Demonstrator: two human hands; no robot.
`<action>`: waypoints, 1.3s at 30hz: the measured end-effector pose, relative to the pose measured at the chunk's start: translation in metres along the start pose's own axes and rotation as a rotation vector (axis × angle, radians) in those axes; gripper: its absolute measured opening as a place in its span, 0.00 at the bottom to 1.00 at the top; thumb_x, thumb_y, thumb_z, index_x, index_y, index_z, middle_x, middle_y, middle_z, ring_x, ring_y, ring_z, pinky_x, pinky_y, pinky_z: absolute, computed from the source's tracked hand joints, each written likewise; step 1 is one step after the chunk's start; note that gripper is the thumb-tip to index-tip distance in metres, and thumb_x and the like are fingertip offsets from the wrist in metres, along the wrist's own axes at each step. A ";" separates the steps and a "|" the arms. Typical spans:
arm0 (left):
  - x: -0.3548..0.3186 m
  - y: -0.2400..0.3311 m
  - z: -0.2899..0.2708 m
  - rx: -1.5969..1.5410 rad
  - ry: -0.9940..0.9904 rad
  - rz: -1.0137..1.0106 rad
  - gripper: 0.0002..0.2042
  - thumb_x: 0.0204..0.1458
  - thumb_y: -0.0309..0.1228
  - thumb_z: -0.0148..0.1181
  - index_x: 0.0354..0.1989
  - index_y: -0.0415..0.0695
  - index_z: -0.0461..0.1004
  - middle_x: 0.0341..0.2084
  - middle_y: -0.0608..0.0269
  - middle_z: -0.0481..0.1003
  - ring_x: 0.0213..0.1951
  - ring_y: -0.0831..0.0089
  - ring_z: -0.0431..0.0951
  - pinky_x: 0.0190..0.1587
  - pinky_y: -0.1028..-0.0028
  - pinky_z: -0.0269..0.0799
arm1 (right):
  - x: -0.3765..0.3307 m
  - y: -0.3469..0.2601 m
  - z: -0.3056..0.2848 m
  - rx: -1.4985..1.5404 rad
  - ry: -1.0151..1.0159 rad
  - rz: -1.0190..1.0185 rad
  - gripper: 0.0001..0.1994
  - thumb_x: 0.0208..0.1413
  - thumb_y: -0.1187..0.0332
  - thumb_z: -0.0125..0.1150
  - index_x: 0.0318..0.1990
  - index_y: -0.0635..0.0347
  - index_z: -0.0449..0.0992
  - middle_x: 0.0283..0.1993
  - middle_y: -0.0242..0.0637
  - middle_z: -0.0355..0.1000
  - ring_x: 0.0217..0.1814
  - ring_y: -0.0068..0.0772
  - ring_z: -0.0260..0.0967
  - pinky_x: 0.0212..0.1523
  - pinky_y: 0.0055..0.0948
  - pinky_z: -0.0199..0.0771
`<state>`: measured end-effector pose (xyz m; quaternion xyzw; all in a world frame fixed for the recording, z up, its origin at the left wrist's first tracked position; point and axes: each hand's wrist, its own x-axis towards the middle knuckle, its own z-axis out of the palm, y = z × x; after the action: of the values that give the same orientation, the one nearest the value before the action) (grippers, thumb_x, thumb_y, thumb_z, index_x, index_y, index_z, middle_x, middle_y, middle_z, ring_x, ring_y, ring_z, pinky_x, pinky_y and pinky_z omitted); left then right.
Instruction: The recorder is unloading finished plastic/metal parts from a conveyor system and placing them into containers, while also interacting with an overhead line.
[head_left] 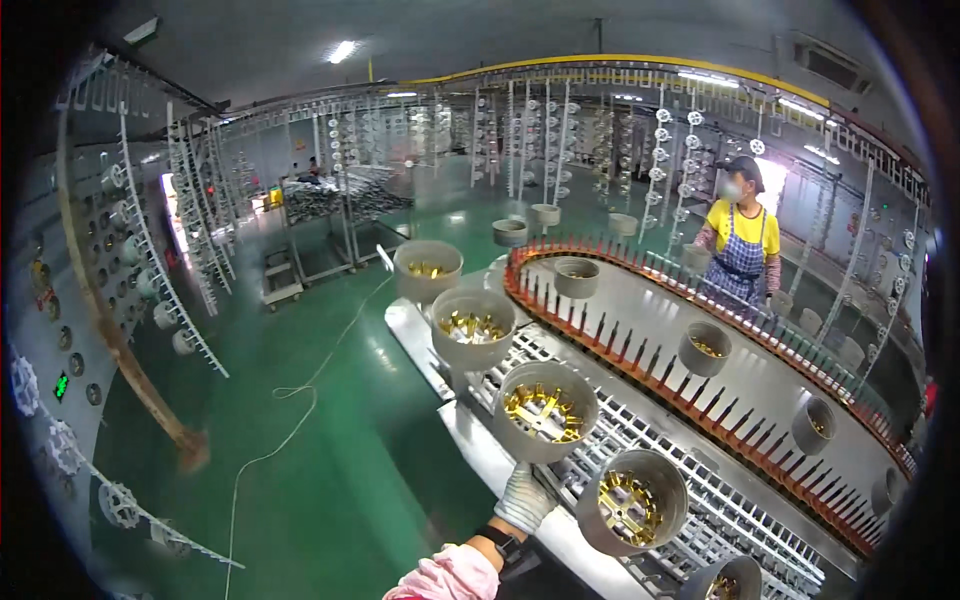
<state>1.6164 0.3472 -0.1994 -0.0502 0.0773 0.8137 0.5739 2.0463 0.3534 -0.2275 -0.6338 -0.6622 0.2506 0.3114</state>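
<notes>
My left hand, in a pale striped glove with a dark watch at the wrist, reaches in from the lower edge. One finger points up against the lower side of a grey round pot, and the others look loosely bent beside it. No object shows in that hand. Gold-coloured metal pieces stand upright in a ring inside this pot. A similar grey pot is just right of the hand, and another pot stands beyond. My right hand is out of view.
An oval conveyor with reddish-brown edging and dark upright spindles runs along the right, carrying more pots. Beside it lies a slatted metal rack. Across stands a person in a checked apron. A cord trails over the green floor.
</notes>
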 end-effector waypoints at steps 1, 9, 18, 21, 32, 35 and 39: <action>-0.016 0.016 0.012 0.029 -0.073 0.031 0.20 0.53 0.47 0.51 0.43 0.43 0.69 0.31 0.60 0.74 0.32 0.66 0.75 0.36 0.63 0.72 | -0.005 -0.008 0.005 0.030 -0.021 -0.010 0.21 0.54 0.54 0.46 0.53 0.48 0.68 0.52 0.40 0.66 0.54 0.44 0.64 0.54 0.41 0.60; -0.172 0.096 0.091 0.438 -0.079 0.328 0.28 0.45 0.53 0.57 0.49 0.47 0.66 0.38 0.61 0.73 0.37 0.65 0.75 0.44 0.57 0.73 | -0.049 -0.016 0.052 0.275 -0.371 -0.066 0.23 0.54 0.51 0.47 0.55 0.51 0.67 0.55 0.43 0.64 0.56 0.46 0.61 0.56 0.39 0.58; -0.312 0.089 0.115 0.552 0.008 0.681 0.27 0.43 0.54 0.58 0.45 0.45 0.69 0.35 0.61 0.72 0.26 0.72 0.69 0.35 0.64 0.70 | -0.125 0.074 0.126 0.325 -0.881 0.068 0.27 0.53 0.47 0.48 0.56 0.53 0.65 0.58 0.46 0.62 0.59 0.47 0.59 0.59 0.36 0.57; -0.338 0.100 0.112 0.446 -0.094 0.807 0.17 0.48 0.48 0.57 0.36 0.47 0.70 0.28 0.64 0.73 0.17 0.76 0.63 0.27 0.69 0.67 | -0.141 0.076 0.141 0.283 -0.988 0.108 0.28 0.53 0.46 0.48 0.57 0.54 0.65 0.58 0.47 0.61 0.59 0.47 0.58 0.60 0.36 0.56; -0.429 0.273 0.112 0.678 0.658 1.624 0.08 0.53 0.40 0.55 0.30 0.50 0.69 0.15 0.73 0.63 0.13 0.83 0.58 0.13 0.81 0.56 | -0.179 0.016 0.126 0.549 -0.825 -0.003 0.18 0.53 0.62 0.56 0.50 0.59 0.70 0.48 0.42 0.70 0.49 0.36 0.66 0.51 0.27 0.64; -0.456 0.349 0.121 0.712 0.653 1.653 0.18 0.53 0.39 0.56 0.50 0.47 0.64 0.17 0.73 0.64 0.14 0.83 0.59 0.13 0.80 0.55 | -0.198 0.000 0.164 0.574 -0.804 0.093 0.19 0.54 0.63 0.56 0.53 0.57 0.66 0.45 0.41 0.70 0.43 0.37 0.69 0.43 0.29 0.68; -0.491 0.434 0.142 0.735 0.713 1.680 0.16 0.56 0.36 0.50 0.52 0.48 0.62 0.19 0.71 0.66 0.15 0.84 0.60 0.14 0.81 0.57 | -0.215 -0.029 0.218 0.718 -0.789 0.150 0.19 0.56 0.64 0.54 0.54 0.56 0.64 0.37 0.40 0.70 0.32 0.34 0.69 0.32 0.32 0.70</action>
<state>1.3740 -0.2243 0.0531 -0.0399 0.5049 0.8194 -0.2683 1.8676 0.1509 -0.3752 -0.3907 -0.5546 0.7019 0.2172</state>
